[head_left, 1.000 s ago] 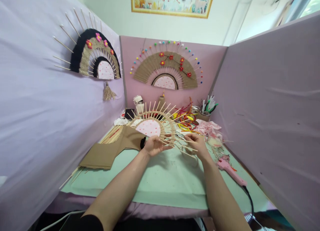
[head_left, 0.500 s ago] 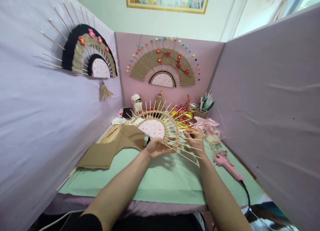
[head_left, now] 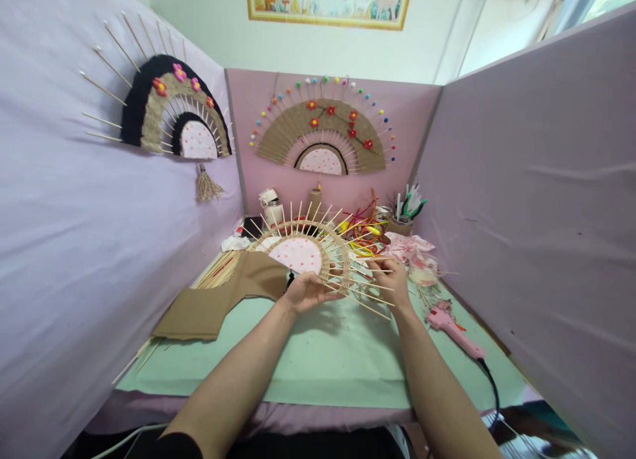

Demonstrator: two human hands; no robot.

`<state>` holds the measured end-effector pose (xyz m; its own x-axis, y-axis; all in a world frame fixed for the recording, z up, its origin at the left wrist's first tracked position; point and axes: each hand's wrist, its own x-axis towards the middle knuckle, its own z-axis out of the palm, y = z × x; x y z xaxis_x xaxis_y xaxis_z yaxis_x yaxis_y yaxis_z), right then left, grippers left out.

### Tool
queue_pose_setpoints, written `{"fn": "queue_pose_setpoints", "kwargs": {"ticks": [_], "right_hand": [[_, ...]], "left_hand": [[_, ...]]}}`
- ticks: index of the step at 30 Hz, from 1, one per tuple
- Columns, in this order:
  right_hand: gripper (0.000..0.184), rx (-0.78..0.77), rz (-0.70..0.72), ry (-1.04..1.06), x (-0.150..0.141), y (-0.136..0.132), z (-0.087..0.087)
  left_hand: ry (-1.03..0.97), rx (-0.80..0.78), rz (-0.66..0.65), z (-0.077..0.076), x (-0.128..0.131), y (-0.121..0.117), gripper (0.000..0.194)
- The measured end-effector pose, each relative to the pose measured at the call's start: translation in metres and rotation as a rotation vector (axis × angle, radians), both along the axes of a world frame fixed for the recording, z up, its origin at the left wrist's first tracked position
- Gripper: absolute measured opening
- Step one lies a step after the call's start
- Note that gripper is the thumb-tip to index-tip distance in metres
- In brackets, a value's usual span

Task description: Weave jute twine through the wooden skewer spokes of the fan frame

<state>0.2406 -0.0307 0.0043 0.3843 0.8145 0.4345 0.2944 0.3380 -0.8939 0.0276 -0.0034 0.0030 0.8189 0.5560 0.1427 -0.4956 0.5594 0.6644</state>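
Note:
A half-round fan (head_left: 297, 255) of thin wooden sticks is held above the table, its white centre dotted with pink and bands of twine woven through the sticks. My left hand (head_left: 307, 292) grips its lower edge, thumb on top and fingers beneath. Among the stick ends at the fan's right side, my right hand (head_left: 392, 283) has its fingers pinched together; what they hold is too small to make out. A black tassel or cord (head_left: 291, 278) hangs under the fan's centre.
Cut cardboard (head_left: 199, 310) lies on loose sticks at the left. A pink glue gun (head_left: 457, 333) with a black cable rests at the right. Behind are colourful pipe cleaners (head_left: 365, 237), pink cloth (head_left: 407, 246) and a tool cup (head_left: 400, 226). Finished fans (head_left: 322, 114) hang on the partitions.
The fan and my left hand have shifted slightly left. My right hand has turned a little and stays pinched beside the stick ends. The view has moved slightly.

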Motion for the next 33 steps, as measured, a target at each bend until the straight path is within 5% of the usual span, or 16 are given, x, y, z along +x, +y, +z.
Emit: {"fn": "queue_pose_setpoints", "kwargs": {"ticks": [9,21,33], "right_hand": [[0.029,0.015,0.070,0.051,0.002,-0.001,0.002],[0.020,0.118,0.040,-0.217,0.020,-0.008,0.009],[0.019,0.209,-0.131,-0.175,0.022,-0.006,0.006]], "left_hand": [[-0.055,-0.033,0.071,0.005,-0.009,0.007,0.055],[0.021,-0.020,0.290,0.009,-0.016,0.016,0.050],[0.018,0.042,0.051,0.000,-0.012,0.012,0.054]]}}
